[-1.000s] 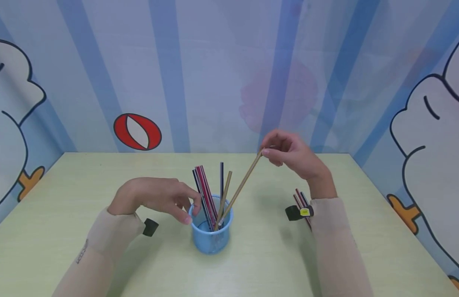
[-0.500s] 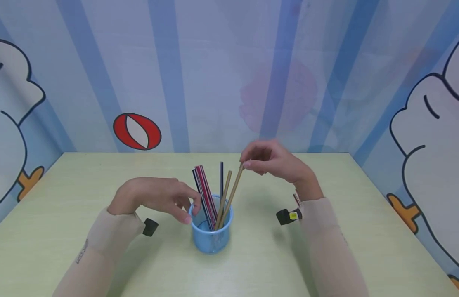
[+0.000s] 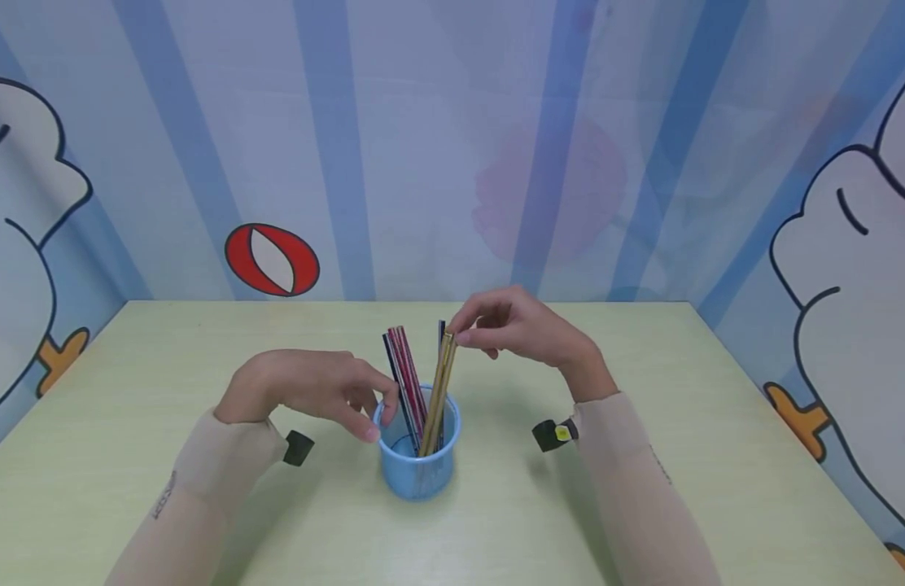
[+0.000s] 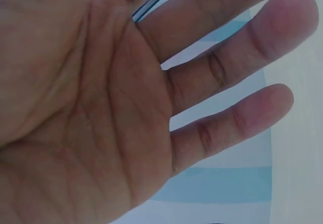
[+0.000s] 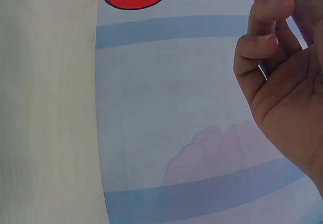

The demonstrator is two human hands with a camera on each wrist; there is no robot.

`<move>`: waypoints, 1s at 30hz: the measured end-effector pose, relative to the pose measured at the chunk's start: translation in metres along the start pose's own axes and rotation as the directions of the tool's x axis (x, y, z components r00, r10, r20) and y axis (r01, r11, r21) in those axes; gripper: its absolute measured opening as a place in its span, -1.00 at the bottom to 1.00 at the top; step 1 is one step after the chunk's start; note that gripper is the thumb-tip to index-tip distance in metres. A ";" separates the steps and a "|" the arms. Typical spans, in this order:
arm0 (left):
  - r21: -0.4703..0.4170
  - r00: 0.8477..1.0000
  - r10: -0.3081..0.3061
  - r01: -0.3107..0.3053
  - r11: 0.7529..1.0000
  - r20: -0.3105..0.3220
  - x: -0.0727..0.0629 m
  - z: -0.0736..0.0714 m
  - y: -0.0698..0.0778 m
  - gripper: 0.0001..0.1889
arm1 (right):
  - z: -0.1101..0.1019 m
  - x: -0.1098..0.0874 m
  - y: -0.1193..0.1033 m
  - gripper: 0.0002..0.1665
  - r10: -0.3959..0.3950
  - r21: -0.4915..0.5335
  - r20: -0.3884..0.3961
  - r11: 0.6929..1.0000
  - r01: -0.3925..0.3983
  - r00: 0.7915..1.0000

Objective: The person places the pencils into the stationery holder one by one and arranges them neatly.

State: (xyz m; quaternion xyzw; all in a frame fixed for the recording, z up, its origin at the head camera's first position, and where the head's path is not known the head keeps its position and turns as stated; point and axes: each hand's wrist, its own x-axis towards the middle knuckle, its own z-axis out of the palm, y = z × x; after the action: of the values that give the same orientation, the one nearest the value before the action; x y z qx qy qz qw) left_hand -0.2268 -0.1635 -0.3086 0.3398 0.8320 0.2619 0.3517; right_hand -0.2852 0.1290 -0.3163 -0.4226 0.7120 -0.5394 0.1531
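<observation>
In the head view a light blue cup (image 3: 417, 476) stands upright on the table, with several pencils inside. Striped pencils, dark and red ones (image 3: 408, 374), lean to the left; gold pencils (image 3: 436, 399) lean right. My left hand (image 3: 313, 387) holds the cup's left rim between thumb and index finger. In the left wrist view its other fingers (image 4: 217, 70) are extended beside a dark pencil (image 4: 154, 3). Above the cup's right side, my right hand (image 3: 522, 330) pinches the top of a gold pencil between thumb and index finger. The right wrist view shows curled fingers (image 5: 260, 47); the pencil is outside it.
The pale table (image 3: 240, 334) ends at a blue striped backdrop (image 3: 438, 163) with cartoon prints. Each wrist wears a small black camera, such as the right one (image 3: 548, 435).
My right hand has moved left and down, bringing the gold pencil upright beside the other gold one. Loose pencils at the right have become hidden behind my right arm. My left hand stays put.
</observation>
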 end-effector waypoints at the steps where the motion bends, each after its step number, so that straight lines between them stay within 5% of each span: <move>1: -0.002 1.000 0.003 -0.003 1.000 0.003 0.000 0.000 0.000 -0.83 | 0.000 0.000 0.000 -0.81 0.004 -0.001 0.006 1.000 -0.004 1.000; 15: -0.006 0.999 0.035 -0.035 0.999 0.022 0.001 0.001 0.000 -0.84 | 0.002 0.000 -0.002 -0.48 0.080 -0.099 0.174 0.993 -0.063 0.982; 30: 0.011 1.000 0.014 -0.014 1.000 0.006 -0.001 0.002 0.001 -0.84 | -0.026 -0.018 -0.004 -0.57 0.192 -0.272 0.029 0.946 -0.177 0.981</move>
State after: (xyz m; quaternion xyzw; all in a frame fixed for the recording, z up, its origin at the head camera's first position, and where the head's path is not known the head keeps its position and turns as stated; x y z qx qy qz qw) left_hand -0.2246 -0.1633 -0.3085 0.3483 0.8300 0.2587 0.3504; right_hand -0.2899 0.1592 -0.3080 -0.3858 0.8103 -0.4095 0.1638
